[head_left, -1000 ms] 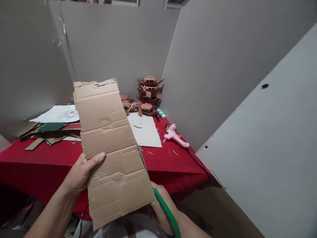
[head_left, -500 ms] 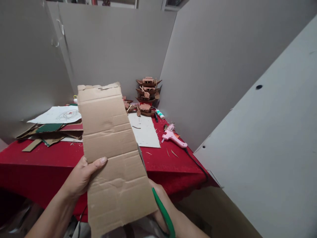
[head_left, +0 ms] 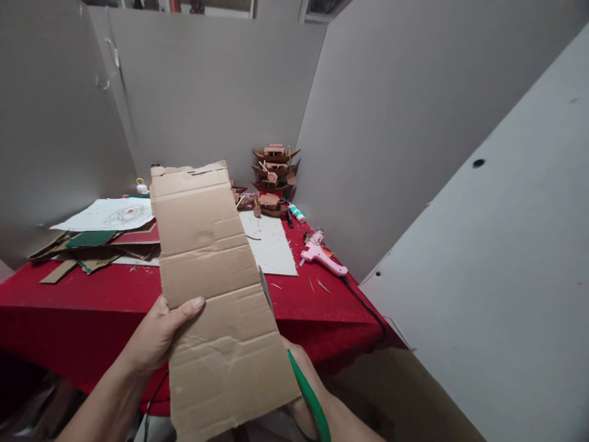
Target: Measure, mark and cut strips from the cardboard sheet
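A long, creased piece of brown cardboard [head_left: 209, 270] is held up in front of the table, its far end torn. My left hand [head_left: 168, 328] grips its left edge, thumb flat on top and fingers hidden underneath. At the lower right edge, my right hand [head_left: 306, 380] is closed around green-handled scissors [head_left: 309, 393]. A dark blade shows along the cardboard's right edge; the rest of the scissors and most of my right fingers are behind the cardboard. I cannot tell whether the blades are cutting into it.
Behind stands a table with a red cloth [head_left: 115, 294]. Cardboard scraps [head_left: 96, 248] under white paper [head_left: 101, 213] lie left. Stacked model boats [head_left: 275, 167] stand at the back, near a white board [head_left: 276, 245]. A pink glue gun [head_left: 319, 255] with a cord lies right, below grey partitions [head_left: 391, 110].
The cardboard and both hands have shifted slightly to the right and down. More of the scissor blade now shows beside the cardboard's right edge.
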{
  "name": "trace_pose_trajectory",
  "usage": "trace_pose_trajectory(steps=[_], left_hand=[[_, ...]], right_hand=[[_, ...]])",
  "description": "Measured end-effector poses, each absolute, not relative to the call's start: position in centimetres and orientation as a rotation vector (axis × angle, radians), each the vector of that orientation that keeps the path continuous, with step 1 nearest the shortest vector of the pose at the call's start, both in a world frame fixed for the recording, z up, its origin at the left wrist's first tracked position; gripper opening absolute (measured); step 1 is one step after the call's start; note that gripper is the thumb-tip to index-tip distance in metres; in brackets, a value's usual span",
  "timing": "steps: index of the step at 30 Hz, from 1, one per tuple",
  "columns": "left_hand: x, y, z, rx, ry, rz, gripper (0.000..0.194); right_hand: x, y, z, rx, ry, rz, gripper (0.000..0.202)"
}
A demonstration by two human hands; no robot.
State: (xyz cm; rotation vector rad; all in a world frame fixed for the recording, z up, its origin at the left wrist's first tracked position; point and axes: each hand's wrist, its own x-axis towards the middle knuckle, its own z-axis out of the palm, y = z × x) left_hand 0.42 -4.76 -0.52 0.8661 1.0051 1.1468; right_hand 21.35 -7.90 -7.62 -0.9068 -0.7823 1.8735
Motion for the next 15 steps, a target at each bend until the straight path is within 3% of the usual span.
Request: trace_pose_trajectory(steps=[4,10,15], left_hand=[[0.5,-4.8,-0.6,0.875,1.006,1.157,0.079],[0.4,-5.0,-0.2,0.878,1.003,1.150,0.078],[-0.5,-3.9,0.4,0.873,0.978,1.199,0.076]], right_hand=[[21.1,-8.2,-7.1,-0.893,-0.803,1.841,0.030],[21.8,-8.8,-7.1,-0.897,-1.093,1.621,0.040],[22.2,-8.7,-9.0,-0.989,-1.106,1.678,0.045]])
